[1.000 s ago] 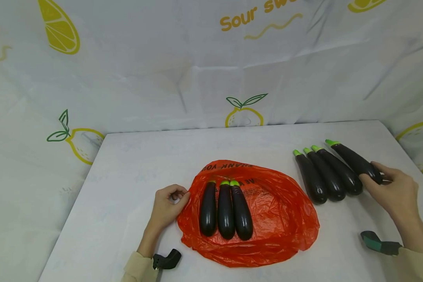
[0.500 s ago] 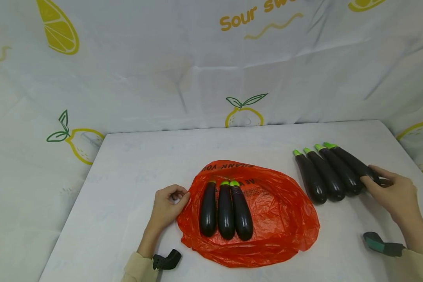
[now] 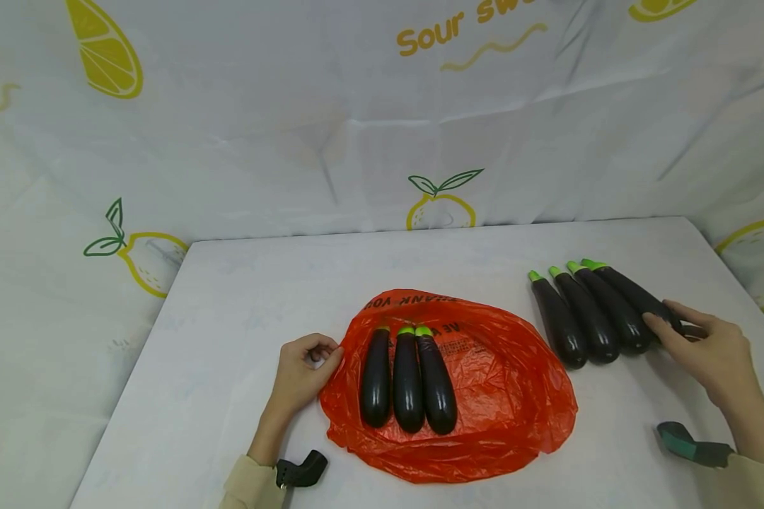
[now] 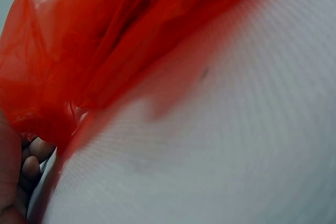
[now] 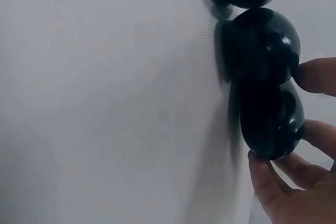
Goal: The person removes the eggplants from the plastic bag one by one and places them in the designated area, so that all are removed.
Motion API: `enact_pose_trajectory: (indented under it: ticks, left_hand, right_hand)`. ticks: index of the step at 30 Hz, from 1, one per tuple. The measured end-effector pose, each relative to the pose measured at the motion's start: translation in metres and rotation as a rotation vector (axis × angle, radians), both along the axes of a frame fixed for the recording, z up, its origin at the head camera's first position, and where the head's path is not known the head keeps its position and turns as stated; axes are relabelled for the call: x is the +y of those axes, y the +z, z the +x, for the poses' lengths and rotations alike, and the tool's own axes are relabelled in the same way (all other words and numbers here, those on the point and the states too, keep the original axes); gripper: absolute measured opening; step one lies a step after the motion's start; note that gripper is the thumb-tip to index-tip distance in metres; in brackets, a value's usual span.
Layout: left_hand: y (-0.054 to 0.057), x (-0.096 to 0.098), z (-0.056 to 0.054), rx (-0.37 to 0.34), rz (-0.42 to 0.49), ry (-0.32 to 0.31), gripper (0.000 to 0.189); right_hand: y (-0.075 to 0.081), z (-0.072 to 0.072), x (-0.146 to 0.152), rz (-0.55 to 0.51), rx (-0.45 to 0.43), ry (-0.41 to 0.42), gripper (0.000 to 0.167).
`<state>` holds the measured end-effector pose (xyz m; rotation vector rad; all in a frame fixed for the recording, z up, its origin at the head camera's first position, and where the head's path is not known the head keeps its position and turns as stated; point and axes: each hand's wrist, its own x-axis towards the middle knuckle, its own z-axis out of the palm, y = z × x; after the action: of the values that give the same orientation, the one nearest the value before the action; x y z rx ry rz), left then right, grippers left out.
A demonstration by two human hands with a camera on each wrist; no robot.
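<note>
An open red plastic bag (image 3: 503, 389) lies spread on the table, with three dark eggplants (image 3: 408, 382) side by side on its left part. At its left edge my left hand (image 3: 299, 371) pinches the rim; the left wrist view shows fingertips (image 4: 32, 167) under the red film (image 4: 58, 66). To the right of the bag, several eggplants with green stems lie in a slanted row. My right hand (image 3: 713, 346) grips the blunt end of the rightmost eggplant (image 3: 637, 291), which rests against its neighbour (image 3: 614, 311). In the right wrist view, thumb and fingers surround that end (image 5: 273, 124).
The white table (image 3: 255, 283) ends at a back edge against a white curtain (image 3: 261, 141) printed with lemons. Black wrist cameras (image 3: 302, 468) sit on both forearms. Bare tabletop shows left of the bag and behind it.
My right hand has moved slightly left, bringing the rightmost eggplant down against the row and nudging the others a little left. My left hand and the bag have stayed put.
</note>
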<state>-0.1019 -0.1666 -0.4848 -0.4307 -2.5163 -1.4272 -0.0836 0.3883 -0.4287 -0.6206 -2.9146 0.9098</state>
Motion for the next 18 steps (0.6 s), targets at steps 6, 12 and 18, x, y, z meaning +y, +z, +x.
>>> enact_pose_trajectory:
  ticks: [6, 12, 18]
  left_hand:
    - [-0.0003, 0.0008, 0.0005, 0.009, -0.005, 0.001, 0.005]
    - [-0.0012, 0.0002, -0.0006, 0.011, -0.005, -0.003, 0.003]
    - [-0.0021, -0.0007, -0.0008, 0.009, -0.004, -0.004, 0.003]
  right_hand:
    - [-0.0020, 0.0018, -0.0014, 0.020, 0.052, 0.021, 0.066]
    - [-0.0029, 0.0016, -0.0027, 0.016, 0.084, 0.015, 0.065]
    - [-0.0038, 0.0022, -0.0035, 0.016, 0.121, 0.016, 0.063]
